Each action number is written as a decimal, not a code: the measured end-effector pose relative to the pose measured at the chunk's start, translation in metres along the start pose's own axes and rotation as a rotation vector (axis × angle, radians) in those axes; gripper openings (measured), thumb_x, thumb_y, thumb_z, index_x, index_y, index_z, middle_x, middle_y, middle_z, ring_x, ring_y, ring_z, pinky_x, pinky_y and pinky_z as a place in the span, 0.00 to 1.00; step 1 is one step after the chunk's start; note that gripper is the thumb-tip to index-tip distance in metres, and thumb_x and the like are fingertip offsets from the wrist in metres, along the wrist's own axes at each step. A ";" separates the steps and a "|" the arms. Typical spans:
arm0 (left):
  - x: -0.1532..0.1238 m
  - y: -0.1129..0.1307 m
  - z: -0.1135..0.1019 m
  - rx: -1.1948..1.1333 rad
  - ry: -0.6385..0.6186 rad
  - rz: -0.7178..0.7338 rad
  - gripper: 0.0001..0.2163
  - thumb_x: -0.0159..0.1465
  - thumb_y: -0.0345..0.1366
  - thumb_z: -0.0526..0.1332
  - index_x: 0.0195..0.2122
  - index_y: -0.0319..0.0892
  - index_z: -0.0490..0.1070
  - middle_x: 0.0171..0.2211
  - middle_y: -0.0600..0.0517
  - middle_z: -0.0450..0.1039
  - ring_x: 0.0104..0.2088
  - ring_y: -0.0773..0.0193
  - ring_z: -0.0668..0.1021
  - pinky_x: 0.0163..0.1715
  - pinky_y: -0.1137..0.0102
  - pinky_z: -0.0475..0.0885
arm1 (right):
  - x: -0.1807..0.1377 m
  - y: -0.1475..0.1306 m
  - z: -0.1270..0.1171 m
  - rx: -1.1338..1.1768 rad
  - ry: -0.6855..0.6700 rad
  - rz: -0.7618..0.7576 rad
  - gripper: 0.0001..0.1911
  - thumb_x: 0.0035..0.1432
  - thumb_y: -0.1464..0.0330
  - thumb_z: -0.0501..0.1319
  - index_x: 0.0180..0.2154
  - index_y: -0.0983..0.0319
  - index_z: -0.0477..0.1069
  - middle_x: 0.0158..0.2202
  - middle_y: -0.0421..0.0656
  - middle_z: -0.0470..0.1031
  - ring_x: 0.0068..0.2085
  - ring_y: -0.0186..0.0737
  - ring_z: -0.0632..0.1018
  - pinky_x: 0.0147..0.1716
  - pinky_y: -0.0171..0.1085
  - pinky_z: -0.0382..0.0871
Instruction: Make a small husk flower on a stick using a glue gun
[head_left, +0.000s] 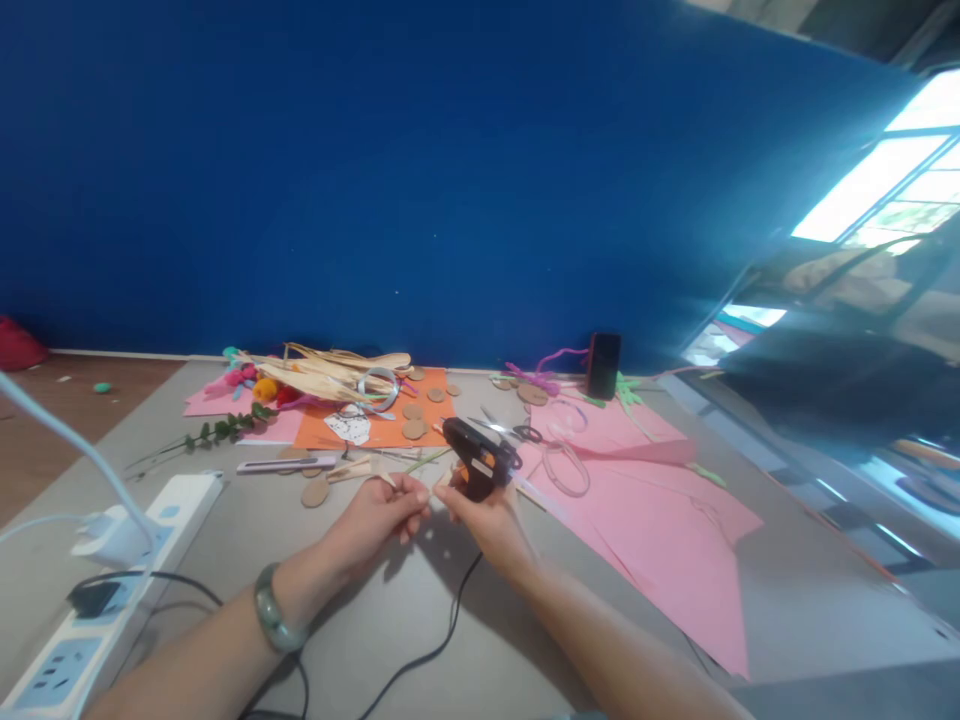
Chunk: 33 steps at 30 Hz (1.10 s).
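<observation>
My right hand (486,520) is closed round the handle of a black and orange glue gun (478,458), whose nozzle points left and away. My left hand (379,515) pinches a small pale strip right beside the right hand; what it is I cannot make out. A green bangle (271,612) sits on my left wrist. The gun's black cord (442,630) trails back toward me across the grey table (360,600).
Pink paper sheets (660,510) lie to the right, orange paper (375,425) with cardboard discs and dried leaves behind. Scissors (510,430), a utility knife (289,464), a leafy twig (221,430) and a dark phone (604,365) stand against the blue wall. A white power strip (112,590) is at left.
</observation>
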<state>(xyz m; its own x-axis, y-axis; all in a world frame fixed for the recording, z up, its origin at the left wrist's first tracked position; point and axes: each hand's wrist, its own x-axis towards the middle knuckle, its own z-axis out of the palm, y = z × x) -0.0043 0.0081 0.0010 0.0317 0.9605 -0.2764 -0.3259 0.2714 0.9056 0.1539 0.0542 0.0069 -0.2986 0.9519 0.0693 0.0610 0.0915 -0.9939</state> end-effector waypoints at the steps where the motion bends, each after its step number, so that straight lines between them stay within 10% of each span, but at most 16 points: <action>1: 0.001 -0.001 -0.001 -0.013 0.001 -0.008 0.13 0.51 0.40 0.70 0.28 0.38 0.70 0.19 0.54 0.71 0.17 0.73 0.69 0.17 0.77 0.62 | 0.000 -0.001 -0.001 -0.003 0.012 0.000 0.14 0.49 0.61 0.68 0.31 0.62 0.68 0.22 0.36 0.69 0.22 0.33 0.69 0.23 0.34 0.66; 8: 0.003 0.000 -0.002 -0.067 0.004 0.039 0.15 0.50 0.38 0.70 0.35 0.35 0.73 0.30 0.46 0.77 0.24 0.67 0.76 0.25 0.72 0.71 | 0.006 -0.014 -0.009 -0.027 0.105 -0.046 0.11 0.50 0.65 0.67 0.27 0.62 0.67 0.18 0.34 0.66 0.20 0.31 0.67 0.22 0.33 0.63; 19: 0.006 -0.010 -0.009 0.132 0.047 0.036 0.20 0.59 0.49 0.62 0.43 0.37 0.74 0.18 0.56 0.68 0.11 0.75 0.61 0.11 0.77 0.52 | 0.008 -0.013 -0.011 0.022 0.061 0.007 0.12 0.49 0.65 0.67 0.24 0.62 0.66 0.15 0.34 0.65 0.18 0.31 0.66 0.21 0.32 0.62; 33: 0.001 -0.005 0.000 0.020 -0.010 0.024 0.17 0.50 0.46 0.70 0.32 0.38 0.71 0.21 0.54 0.71 0.16 0.72 0.69 0.16 0.76 0.64 | 0.008 0.005 -0.005 -0.003 -0.071 0.025 0.13 0.49 0.62 0.67 0.25 0.62 0.66 0.18 0.35 0.66 0.19 0.32 0.69 0.20 0.33 0.65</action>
<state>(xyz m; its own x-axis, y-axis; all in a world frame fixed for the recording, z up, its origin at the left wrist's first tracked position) -0.0023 0.0075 -0.0038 0.0332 0.9672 -0.2518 -0.3074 0.2496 0.9183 0.1569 0.0643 0.0029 -0.3637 0.9307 0.0381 0.0725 0.0690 -0.9950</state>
